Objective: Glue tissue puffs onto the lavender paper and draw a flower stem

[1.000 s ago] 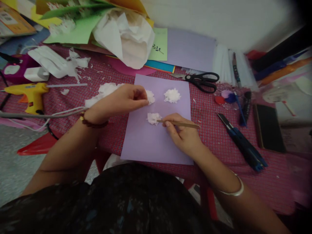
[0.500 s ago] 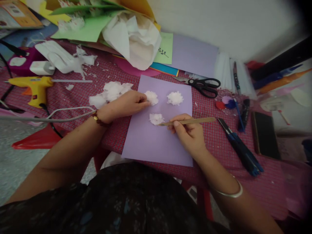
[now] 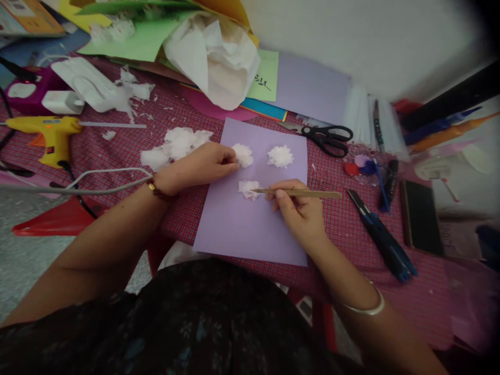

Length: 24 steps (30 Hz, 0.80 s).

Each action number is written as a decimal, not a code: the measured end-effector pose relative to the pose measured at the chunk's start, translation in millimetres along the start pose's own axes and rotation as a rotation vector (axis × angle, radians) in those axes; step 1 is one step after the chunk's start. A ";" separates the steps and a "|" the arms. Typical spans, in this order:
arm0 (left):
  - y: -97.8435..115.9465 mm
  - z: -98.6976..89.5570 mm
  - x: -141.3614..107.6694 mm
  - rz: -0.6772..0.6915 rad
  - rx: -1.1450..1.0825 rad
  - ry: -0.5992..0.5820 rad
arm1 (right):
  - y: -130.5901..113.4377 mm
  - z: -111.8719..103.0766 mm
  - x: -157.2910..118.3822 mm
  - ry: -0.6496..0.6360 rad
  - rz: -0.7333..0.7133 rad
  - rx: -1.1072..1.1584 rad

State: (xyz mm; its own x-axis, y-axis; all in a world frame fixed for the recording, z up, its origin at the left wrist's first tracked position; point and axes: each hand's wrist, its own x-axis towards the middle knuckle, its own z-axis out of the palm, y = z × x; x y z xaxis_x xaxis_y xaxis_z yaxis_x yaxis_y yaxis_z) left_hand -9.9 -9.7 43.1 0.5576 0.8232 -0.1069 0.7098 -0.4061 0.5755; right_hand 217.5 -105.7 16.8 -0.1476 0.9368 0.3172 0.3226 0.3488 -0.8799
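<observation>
Lying near the middle of a purple sheet [image 3: 250, 234], a ruffled white paper flower [image 3: 246, 188] meets the tip of a flat wooden stick [image 3: 316, 194] at its right side. The right hand [image 3: 302, 213] pinches that stick between thumb and fingers, closed firmly around it, with the far end jutting past the sheet's right edge. Above and left of that flower sits an upper left flower [image 3: 244, 154], partly covered by the left hand [image 3: 207, 164], whose fingers curl inward at its edge; whether they grip a petal I cannot tell. An upper right flower [image 3: 280, 156] lies well apart from both hands.

Beyond the sheet, white tissue pieces [image 3: 182, 143] are heaped behind the left wrist, and a grey cable [image 3: 97, 192] runs in from the left to that wrist. A yellow glue gun [image 3: 54, 138] lies farther left, below a magenta power block [image 3: 33, 101] and a white charger [image 3: 62, 102]. Black-handled scissors [image 3: 326, 138] lie by the sheet's upper right corner; a utility knife [image 3: 380, 234], blade showing, rests right of the right hand on the cloth-covered counter [image 3: 339, 224]. Crumpled white paper [image 3: 230, 62] and green sheets [image 3: 136, 41] crowd the back.
</observation>
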 end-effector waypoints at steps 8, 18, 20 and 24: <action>-0.3 -0.7 -0.3 0.006 0.003 -0.005 | -2.9 -1.5 -4.4 0.109 0.001 0.134; 0.1 -0.1 0.4 0.006 0.022 -0.003 | -0.9 1.4 -0.4 -0.042 0.033 -0.018; 1.1 -0.4 0.2 0.005 0.025 -0.006 | -1.0 1.7 0.1 -0.043 0.033 -0.021; 1.8 -0.4 0.3 0.006 0.023 -0.003 | -0.2 1.3 0.4 -0.037 0.045 -0.015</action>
State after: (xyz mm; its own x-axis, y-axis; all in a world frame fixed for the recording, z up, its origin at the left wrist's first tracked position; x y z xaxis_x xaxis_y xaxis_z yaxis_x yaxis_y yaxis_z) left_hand -8.6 -10.0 44.4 0.5632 0.8196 -0.1056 0.7159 -0.4201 0.5577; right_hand 216.2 -105.4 16.6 -0.1665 0.9501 0.2637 0.3439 0.3066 -0.8875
